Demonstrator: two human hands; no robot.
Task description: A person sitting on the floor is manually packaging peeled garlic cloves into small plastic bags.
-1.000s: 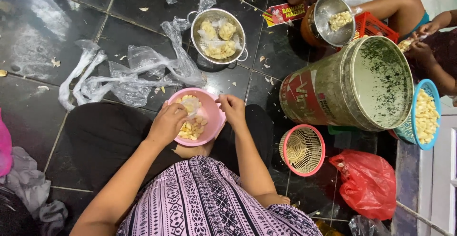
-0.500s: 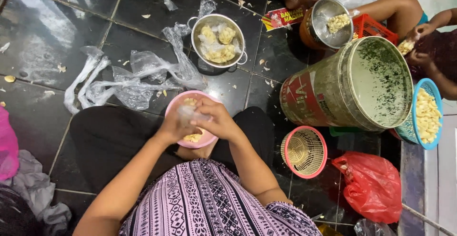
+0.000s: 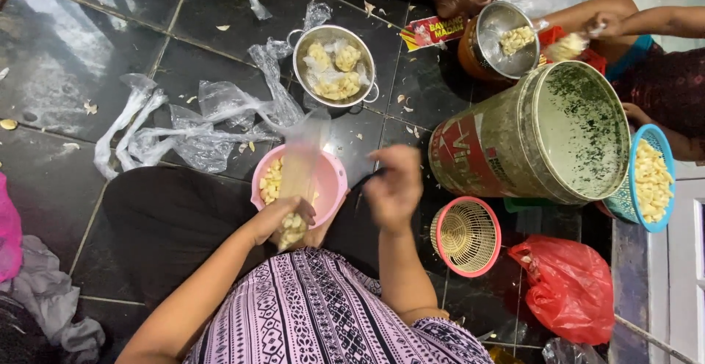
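A pink bowl (image 3: pixel 329 180) with pale yellow pieces rests on my lap. My left hand (image 3: pixel 283 217) grips a clear plastic bag (image 3: pixel 301 166) that stands upright over the bowl, with some of the same pieces at its bottom. My right hand (image 3: pixel 396 188) hovers to the right of the bowl, blurred, fingers loosely curled; whether it pinches the bag's top edge cannot be told.
A metal colander (image 3: pixel 334 63) with filled bags sits ahead on dark tiles, crumpled clear bags (image 3: pixel 176 129) to its left. A large tin drum (image 3: pixel 536 140), small pink basket (image 3: pixel 466 235), red bag (image 3: pixel 569 287), blue basket (image 3: pixel 650 177) and another person's hand (image 3: pixel 587 33) over a metal pot (image 3: pixel 507 37) lie right.
Both hands were together in the pink bowl. Now the left hand has lifted a clear bag upright over the bowl and the right hand has swung out to the right.
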